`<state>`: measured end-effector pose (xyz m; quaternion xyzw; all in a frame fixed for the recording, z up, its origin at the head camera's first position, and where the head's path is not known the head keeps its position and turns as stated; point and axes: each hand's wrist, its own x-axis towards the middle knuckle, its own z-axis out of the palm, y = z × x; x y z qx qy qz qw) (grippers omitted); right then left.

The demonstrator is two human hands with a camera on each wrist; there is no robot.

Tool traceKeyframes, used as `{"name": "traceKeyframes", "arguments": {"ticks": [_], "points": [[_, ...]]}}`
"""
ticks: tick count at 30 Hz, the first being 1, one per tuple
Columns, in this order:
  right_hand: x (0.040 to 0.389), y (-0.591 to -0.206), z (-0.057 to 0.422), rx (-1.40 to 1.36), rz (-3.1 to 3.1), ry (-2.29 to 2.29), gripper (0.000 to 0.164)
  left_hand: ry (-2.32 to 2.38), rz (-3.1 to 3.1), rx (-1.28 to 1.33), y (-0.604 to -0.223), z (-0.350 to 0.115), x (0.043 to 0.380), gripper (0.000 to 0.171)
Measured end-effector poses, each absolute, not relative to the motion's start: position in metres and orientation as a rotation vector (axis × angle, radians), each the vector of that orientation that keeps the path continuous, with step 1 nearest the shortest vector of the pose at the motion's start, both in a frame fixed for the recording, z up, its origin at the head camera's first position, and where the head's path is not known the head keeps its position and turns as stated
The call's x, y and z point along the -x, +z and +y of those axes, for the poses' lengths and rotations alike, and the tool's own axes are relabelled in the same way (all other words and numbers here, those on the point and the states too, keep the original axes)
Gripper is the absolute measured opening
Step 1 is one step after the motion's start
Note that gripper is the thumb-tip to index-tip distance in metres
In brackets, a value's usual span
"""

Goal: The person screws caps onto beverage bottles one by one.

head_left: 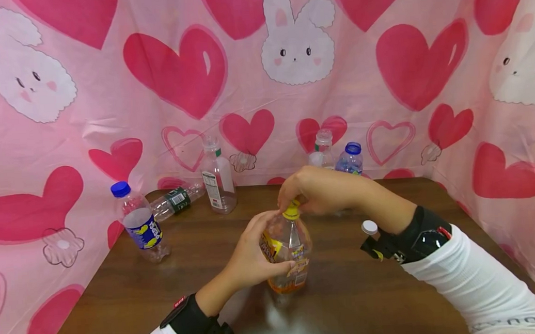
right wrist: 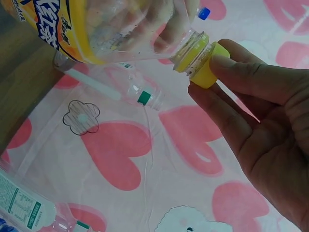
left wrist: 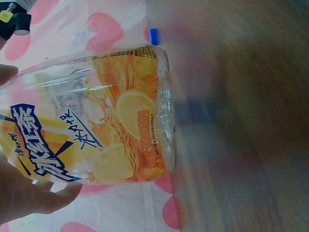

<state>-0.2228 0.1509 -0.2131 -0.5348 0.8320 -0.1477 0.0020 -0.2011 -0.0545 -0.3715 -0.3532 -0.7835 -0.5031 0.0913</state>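
Note:
An iced tea bottle (head_left: 287,269) with an orange and yellow lemon label stands in the middle of the brown table. My left hand (head_left: 258,255) grips its body, with the thumb across the front. Close to the base, the label (left wrist: 128,116) shows lemon slices in the left wrist view. My right hand (right wrist: 260,96) pinches the yellow cap (right wrist: 205,72) between thumb and fingertips at the bottle's mouth. Some neck thread shows between this cap and the yellow ring (right wrist: 188,53) below it. In the head view, the right hand comes down on the cap (head_left: 291,210) from above.
A blue-capped bottle (head_left: 143,227) stands at left, beside a lying clear bottle (head_left: 176,201). Uncapped clear bottles (head_left: 219,183) (head_left: 323,147) and a blue-necked bottle (head_left: 351,156) stand along the back. A small white disc (head_left: 369,227) shows by the right wrist strap. A heart-print cloth (head_left: 243,86) hangs behind.

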Motion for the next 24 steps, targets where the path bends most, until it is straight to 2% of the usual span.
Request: {"name": "traceKeyframes", "arguments": {"ticks": [10, 17, 24], "points": [[0.219, -0.217, 0.147, 1.607, 2.797, -0.316, 0.010, -1.489, -2.292, 1.053, -0.372, -0.053, 0.201, 0.089], [0.219, -0.222, 0.142, 1.486, 2.910, -0.185, 0.023, -1.463, -2.303, 1.065, -0.376, -0.053, 0.202, 0.089], [0.217, -0.216, 0.150, 1.489, 2.823, -0.327, 0.029, -1.485, -2.322, 1.054, -0.379, -0.055, 0.202, 0.089]]}}
